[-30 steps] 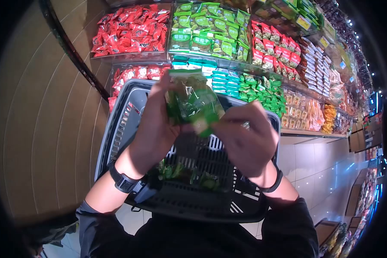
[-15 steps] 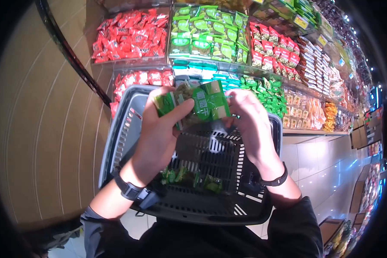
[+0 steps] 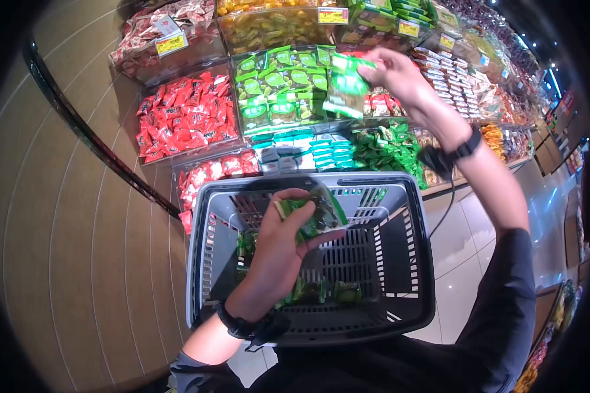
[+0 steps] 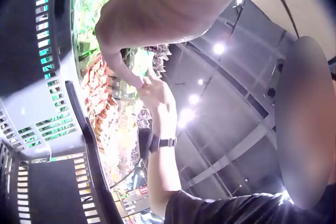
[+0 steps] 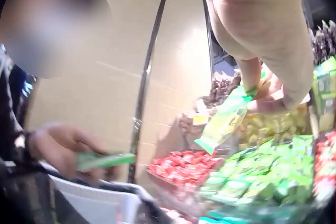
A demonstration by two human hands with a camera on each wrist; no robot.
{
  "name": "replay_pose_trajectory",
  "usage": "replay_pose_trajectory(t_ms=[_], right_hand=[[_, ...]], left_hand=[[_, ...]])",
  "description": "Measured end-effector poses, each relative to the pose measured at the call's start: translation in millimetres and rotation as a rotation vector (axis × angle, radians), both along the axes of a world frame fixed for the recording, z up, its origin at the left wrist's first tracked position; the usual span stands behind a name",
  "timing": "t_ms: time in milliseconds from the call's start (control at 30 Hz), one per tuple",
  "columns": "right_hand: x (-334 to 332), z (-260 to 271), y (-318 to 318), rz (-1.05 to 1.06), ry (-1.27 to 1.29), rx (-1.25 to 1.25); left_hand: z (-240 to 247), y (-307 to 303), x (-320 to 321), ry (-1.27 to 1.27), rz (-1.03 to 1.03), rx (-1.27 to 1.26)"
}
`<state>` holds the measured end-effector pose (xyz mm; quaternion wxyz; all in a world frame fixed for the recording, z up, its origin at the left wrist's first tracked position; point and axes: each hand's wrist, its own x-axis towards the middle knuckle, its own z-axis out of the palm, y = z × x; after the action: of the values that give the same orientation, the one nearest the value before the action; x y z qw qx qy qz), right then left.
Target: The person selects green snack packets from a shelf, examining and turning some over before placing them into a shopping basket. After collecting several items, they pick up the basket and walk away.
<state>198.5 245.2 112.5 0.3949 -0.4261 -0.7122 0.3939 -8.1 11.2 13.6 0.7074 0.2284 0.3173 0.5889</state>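
Observation:
In the head view my left hand (image 3: 272,252) holds a small green snack packet (image 3: 328,211) over the basket, thumb across its front. The grey and black shopping basket (image 3: 429,262) has several green packets (image 3: 347,293) lying in it. Up at the shelf, my right hand (image 3: 400,82) pinches another green packet (image 3: 347,85) by its top end, and this one hangs down in front of the bins. It overlaps the right part of the bin of green packets (image 3: 282,80). The right wrist view shows the pinched packet (image 5: 226,124) hanging slantwise above that bin.
Red packets (image 3: 187,118) fill the bin to the left, and teal packets (image 3: 334,152) lie below the green ones. Dark green packets (image 3: 390,147) are further right. A tan panelled surface (image 3: 78,229) with a dark rail runs along the left. Yellow price tags (image 3: 172,44) mark the upper bins.
My hands were together at one green packet over the basket. Now they are apart: the right is up by the shelf with a packet, the left lower with one. The head view has shifted.

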Motion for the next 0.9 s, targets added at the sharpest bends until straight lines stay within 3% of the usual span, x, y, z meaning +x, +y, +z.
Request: replay_pose_trajectory(t_ms=[167, 267, 400, 567, 700, 767, 900], right_hand=[[-34.6, -9.0, 130.9, -0.049, -0.043, 0.182], [-70.2, -8.6, 140.2, 0.027, -0.043, 0.294], [-114.8, -4.2, 149.3, 0.081, -0.035, 0.642], [-99.7, -7.2, 184.5, -0.016, -0.109, 0.781], [-53.3, -20.7, 174.5, -0.073, -0.270, 0.670], [-37.9, -29.0, 179.6, -0.072, -0.357, 0.462], [-35.9, -37.2, 186.0, -0.117, -0.420, 0.353]], left_hand=[[-1.2, 1.0, 7.0, 0.016, -0.090, -0.022], [-5.0, 2.7, 8.3, 0.037, -0.109, -0.026], [-4.6, 4.9, 7.3, 0.064, -0.153, -0.061], [-3.1, 2.6, 0.7, 0.072, -0.150, -0.042], [-3.4, -3.5, -2.6, 0.093, -0.158, -0.063], [-4.9, -4.8, -4.2, 0.109, -0.166, -0.073], [-10.1, -2.2, -3.5, 0.104, -0.177, -0.078]])
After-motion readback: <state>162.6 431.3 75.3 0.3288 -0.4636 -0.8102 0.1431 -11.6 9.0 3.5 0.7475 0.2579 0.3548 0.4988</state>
